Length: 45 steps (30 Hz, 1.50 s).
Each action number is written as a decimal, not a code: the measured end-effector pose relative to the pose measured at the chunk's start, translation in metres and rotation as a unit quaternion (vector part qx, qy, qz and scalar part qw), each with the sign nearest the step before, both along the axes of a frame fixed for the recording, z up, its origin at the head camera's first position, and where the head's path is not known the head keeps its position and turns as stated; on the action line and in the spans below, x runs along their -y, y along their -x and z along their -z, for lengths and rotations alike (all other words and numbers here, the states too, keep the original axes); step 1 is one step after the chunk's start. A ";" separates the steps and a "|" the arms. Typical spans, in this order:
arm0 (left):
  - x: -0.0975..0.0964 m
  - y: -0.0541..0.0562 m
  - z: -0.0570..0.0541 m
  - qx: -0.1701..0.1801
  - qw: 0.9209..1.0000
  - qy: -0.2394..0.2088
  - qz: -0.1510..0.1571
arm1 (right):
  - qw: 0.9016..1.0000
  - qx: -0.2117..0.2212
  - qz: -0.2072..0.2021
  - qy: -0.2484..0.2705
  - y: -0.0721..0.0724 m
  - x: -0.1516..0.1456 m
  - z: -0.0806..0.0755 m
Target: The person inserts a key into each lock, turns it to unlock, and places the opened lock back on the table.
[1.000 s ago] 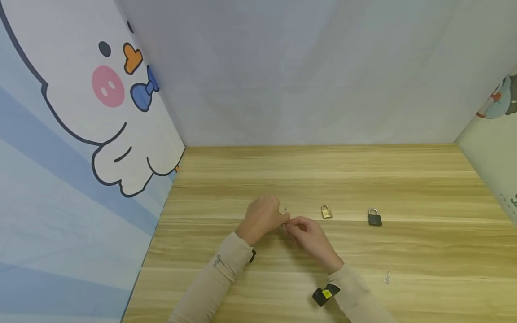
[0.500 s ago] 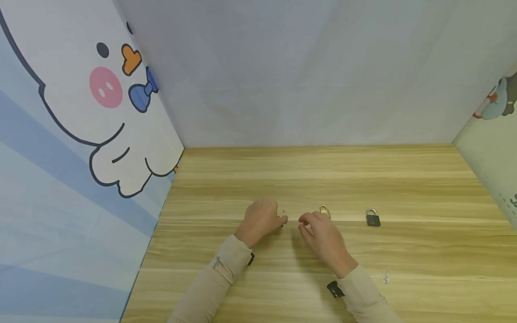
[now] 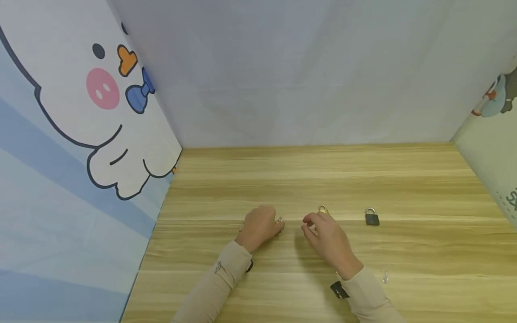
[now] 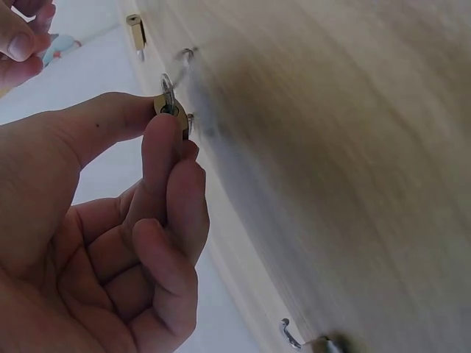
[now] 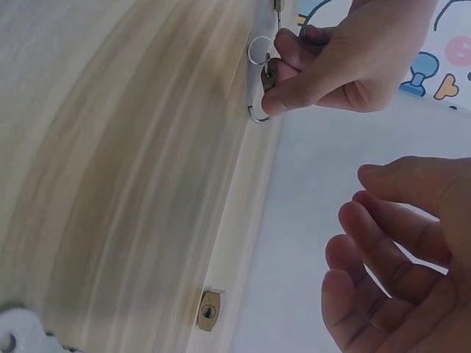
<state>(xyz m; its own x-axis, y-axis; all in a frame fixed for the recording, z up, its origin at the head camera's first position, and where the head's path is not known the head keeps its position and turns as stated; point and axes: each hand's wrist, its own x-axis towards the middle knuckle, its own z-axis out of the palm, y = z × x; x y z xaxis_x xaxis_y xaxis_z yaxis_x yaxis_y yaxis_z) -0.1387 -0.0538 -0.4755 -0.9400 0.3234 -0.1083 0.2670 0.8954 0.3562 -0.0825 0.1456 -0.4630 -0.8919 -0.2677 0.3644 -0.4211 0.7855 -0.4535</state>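
My left hand (image 3: 258, 229) pinches a small brass padlock (image 5: 269, 75) between thumb and forefinger, just above the table. A key sits in its keyhole, with a key ring (image 5: 259, 50) hanging from it; the padlock's silver shackle (image 5: 257, 115) shows below the thumb. To the right, my right hand (image 3: 329, 242) hovers with fingers loosely bent and nothing between them. Behind that hand stands a second brass padlock (image 3: 322, 209), partly covered in the head view; its keyhole face (image 5: 209, 310) shows in the right wrist view.
A black padlock (image 3: 372, 217) lies farther right on the wooden table (image 3: 424, 251). Nearer the front is a small silver key (image 3: 385, 277). Another brass lock (image 4: 324, 344) with a silver piece beside it appears low in the left wrist view. A pale wall (image 3: 307, 89) rises behind.
My right hand has let go of the key at the padlock and drawn back to the right. The left hand, still pinching the padlock, has come slightly nearer the front.
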 end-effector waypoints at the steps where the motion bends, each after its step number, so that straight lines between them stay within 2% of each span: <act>1: 0.000 0.000 0.001 0.000 1.000 0.004 -0.001 | 1.000 0.003 0.004 0.000 -0.001 -0.001 0.000; 6: -0.002 -0.003 0.004 -0.010 1.000 0.015 -0.002 | 1.000 0.005 0.020 -0.010 -0.005 -0.006 -0.001; 15: 0.000 -0.008 0.005 -0.005 1.000 0.010 -0.012 | 0.999 -0.038 0.020 -0.027 -0.011 -0.018 -0.010; 23: -0.002 -0.006 0.005 -0.016 1.000 0.016 -0.012 | 0.998 0.043 0.041 -0.015 -0.016 -0.039 -0.015; 30: -0.009 -0.001 0.003 -0.050 0.999 0.020 -0.001 | 0.997 0.040 0.053 -0.027 -0.019 -0.054 -0.012; 34: -0.020 0.004 -0.001 -0.060 0.997 0.037 0.013 | 0.997 0.033 0.058 -0.027 -0.021 -0.063 -0.012; 38: -0.036 0.008 -0.006 -0.047 0.997 0.054 0.031 | 0.997 0.028 0.065 -0.026 -0.025 -0.070 -0.012; 45: -0.070 0.019 -0.003 -0.049 0.996 0.044 0.064 | 0.995 0.043 0.088 -0.021 -0.029 -0.082 -0.015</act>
<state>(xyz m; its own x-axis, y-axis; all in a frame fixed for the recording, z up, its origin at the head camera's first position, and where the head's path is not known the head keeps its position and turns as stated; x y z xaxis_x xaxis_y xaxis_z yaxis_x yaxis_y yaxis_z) -0.1576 0.0163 -0.4727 -0.8993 0.4343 -0.0520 0.4102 0.8787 0.2440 -0.0531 0.2281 -0.4478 -0.9535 -0.1185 0.2772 -0.2370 0.8629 -0.4463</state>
